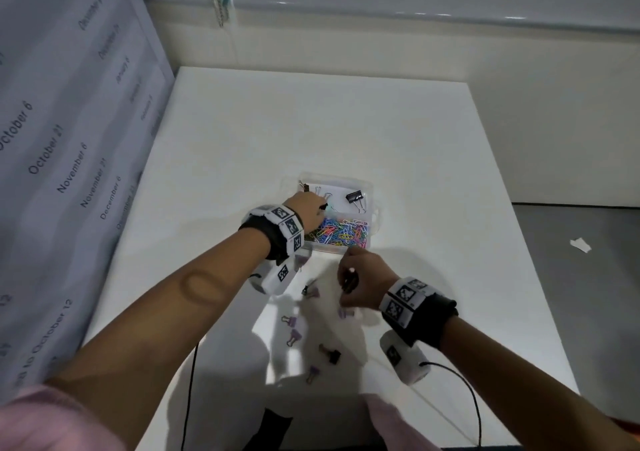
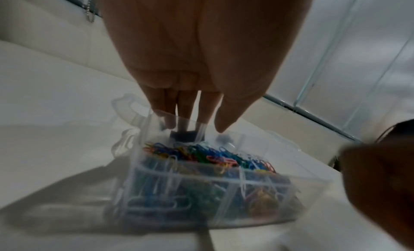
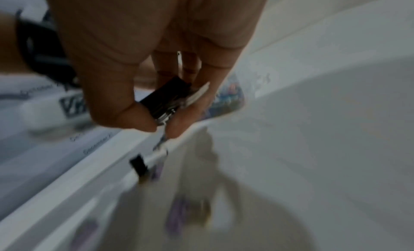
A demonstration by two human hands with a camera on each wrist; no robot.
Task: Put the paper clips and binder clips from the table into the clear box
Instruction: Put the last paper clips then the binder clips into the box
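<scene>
The clear box [image 1: 375, 213] sits mid-table. Its front compartment is full of coloured paper clips [image 1: 341, 234], and a black binder clip [image 1: 355, 197] lies in the back one. My left hand [image 1: 320, 206] reaches into the back compartment. In the left wrist view its fingers [image 2: 207, 111] point straight down, just above a dark binder clip [image 2: 187, 135]. I cannot tell whether they touch it. My right hand [image 1: 346, 288] hovers in front of the box, pinching black binder clips [image 3: 165, 97] between thumb and fingers. Several purple binder clips [image 1: 292, 320] and a black one [image 1: 332, 355] lie loose on the table.
The white table [image 1: 242, 132] runs along a printed wall sheet [image 1: 52, 139] on the left. Its right edge drops to a grey floor, where a white scrap [image 1: 580, 244] lies. Black cables [image 1: 188, 398] hang from both wrist cameras near the front edge.
</scene>
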